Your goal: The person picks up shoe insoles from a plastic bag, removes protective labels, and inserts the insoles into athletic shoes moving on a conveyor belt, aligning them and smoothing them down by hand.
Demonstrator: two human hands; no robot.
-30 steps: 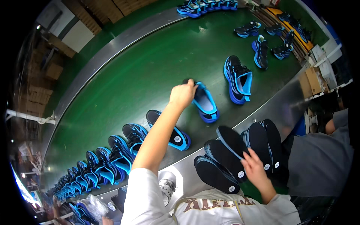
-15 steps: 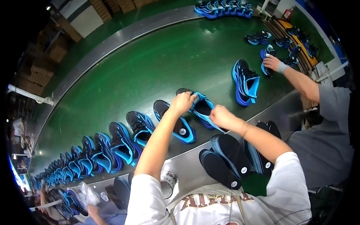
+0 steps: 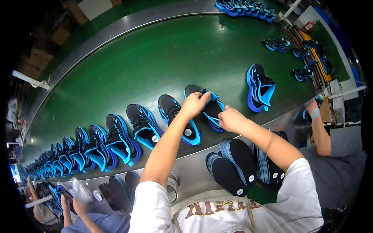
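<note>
A black and blue sneaker (image 3: 213, 109) stands on the green belt in front of me, toe pointing away. My left hand (image 3: 195, 105) is closed on its tongue, thumb and fingers pinched at the opening. My right hand (image 3: 233, 119) is closed at the collar near the heel, and its fingertips are partly hidden. The dark inside of the sneaker shows between my hands. Just left stands another sneaker (image 3: 167, 108) with a round white label on its insole, partly behind my left forearm. A further sneaker (image 3: 260, 87) stands to the right, apart from my hands.
Stacks of black insoles (image 3: 237, 161) lie on the metal ledge (image 3: 190, 163) near me, beside a tape roll (image 3: 173, 188). A long row of sneakers (image 3: 95, 145) runs left. Co-workers sit on both sides; the right one's hand (image 3: 312, 106) is at the belt edge.
My right hand has stayed at the collar while the sneaker's heel drew in slightly. The right co-worker's hand left the belt with a sneaker. The sneaker row on the left shifted left in view.
</note>
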